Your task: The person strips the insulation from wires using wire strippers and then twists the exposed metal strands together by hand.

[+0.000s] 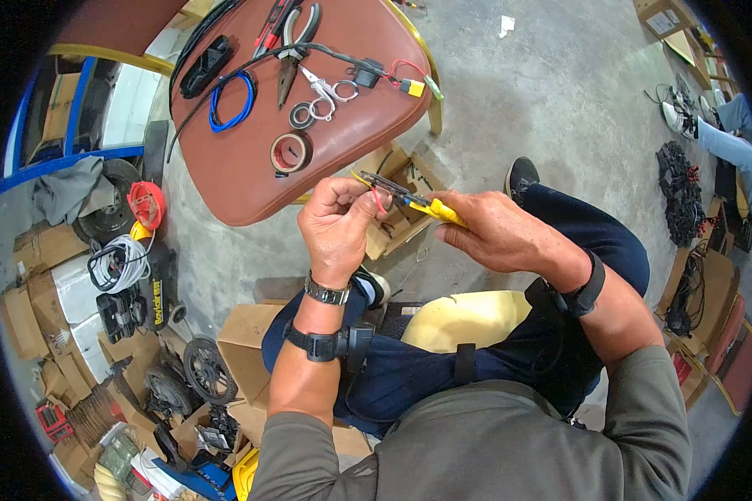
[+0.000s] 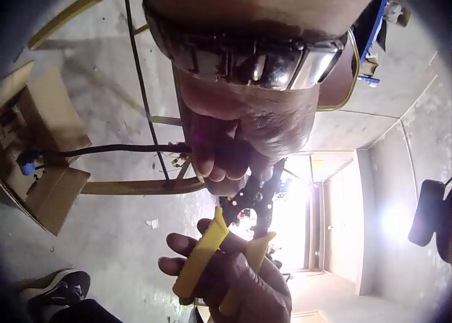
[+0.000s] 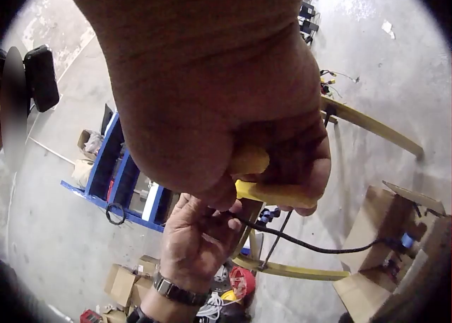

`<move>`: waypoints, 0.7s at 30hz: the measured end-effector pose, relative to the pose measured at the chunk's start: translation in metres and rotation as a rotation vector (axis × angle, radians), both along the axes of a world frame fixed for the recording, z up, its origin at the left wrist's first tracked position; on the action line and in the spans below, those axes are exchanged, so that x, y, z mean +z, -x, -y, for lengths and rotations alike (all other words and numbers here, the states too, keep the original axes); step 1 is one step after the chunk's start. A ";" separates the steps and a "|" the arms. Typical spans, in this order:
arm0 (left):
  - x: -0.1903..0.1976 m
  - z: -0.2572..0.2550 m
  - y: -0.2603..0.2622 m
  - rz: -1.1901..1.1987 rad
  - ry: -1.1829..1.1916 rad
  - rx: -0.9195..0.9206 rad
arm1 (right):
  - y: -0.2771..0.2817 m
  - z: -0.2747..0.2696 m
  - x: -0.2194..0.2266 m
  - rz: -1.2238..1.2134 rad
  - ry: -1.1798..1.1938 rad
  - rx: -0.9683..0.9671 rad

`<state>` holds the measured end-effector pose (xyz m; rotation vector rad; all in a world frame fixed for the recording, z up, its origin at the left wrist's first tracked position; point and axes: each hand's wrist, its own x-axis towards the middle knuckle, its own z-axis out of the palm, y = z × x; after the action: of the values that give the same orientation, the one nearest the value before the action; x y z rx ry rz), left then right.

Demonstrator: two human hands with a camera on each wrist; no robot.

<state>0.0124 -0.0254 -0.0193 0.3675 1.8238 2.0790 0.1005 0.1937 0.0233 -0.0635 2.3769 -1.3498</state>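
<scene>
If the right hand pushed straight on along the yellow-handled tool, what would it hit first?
Most likely the left hand. The right hand points the wire stripper leftward, and its black head already sits at the left hand's fingers, which pinch a red wire. Exact depth is uncertain.

Olive sleeves, navy trousers, metal wristwatch point(image 1: 326, 291)

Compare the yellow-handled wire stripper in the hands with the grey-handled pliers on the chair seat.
The yellow-handled wire stripper is gripped by the right hand; the grey-handled pliers lie untouched on the brown chair seat. The stripper's handles are yellow, the pliers' grey. Both are two-handled metal hand tools.
</scene>
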 end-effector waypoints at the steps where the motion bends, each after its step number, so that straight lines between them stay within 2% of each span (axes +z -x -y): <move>1: 0.000 0.000 0.000 0.002 -0.001 -0.002 | 0.000 0.000 0.000 0.000 0.001 -0.002; 7: 0.001 0.000 0.000 0.003 0.000 -0.006 | -0.003 -0.001 -0.007 -0.082 -0.015 0.027; 10: 0.001 0.000 0.000 0.001 0.003 -0.001 | -0.001 0.000 -0.002 -0.018 -0.003 -0.005; 21: 0.002 0.000 0.000 -0.010 0.007 -0.012 | 0.000 -0.001 0.001 -0.023 -0.009 0.007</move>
<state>0.0124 -0.0251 -0.0170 0.3866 1.8294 2.0660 0.1006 0.1947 0.0247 -0.0855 2.3997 -1.3415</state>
